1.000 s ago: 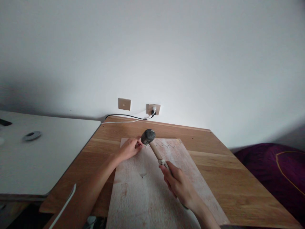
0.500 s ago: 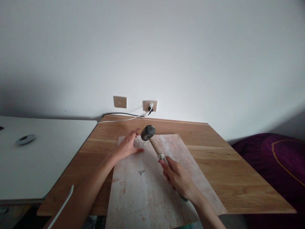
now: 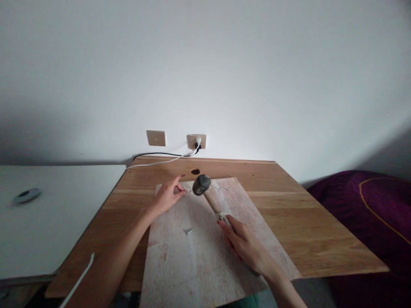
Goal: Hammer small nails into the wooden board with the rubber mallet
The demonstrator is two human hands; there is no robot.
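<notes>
Mallet [image 3: 201, 185] clasped in right hand [image 3: 242, 241] above wooden board [image 3: 176, 261], left hand [image 3: 167, 196] loosely curled at leftmost visible nail [image 3: 189, 191], any pinch unclear, apparently at nail-positioning step, with hand clearance needed before striking.

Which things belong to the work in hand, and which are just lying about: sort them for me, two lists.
In use:
- mallet, gripped in the right hand
- board, beneath the mallet
- nails, apparently, near its far edge; left hand beside one

Lying about:
- grey ring on the white table
- white cable
- black cable
- purple cloth
</notes>
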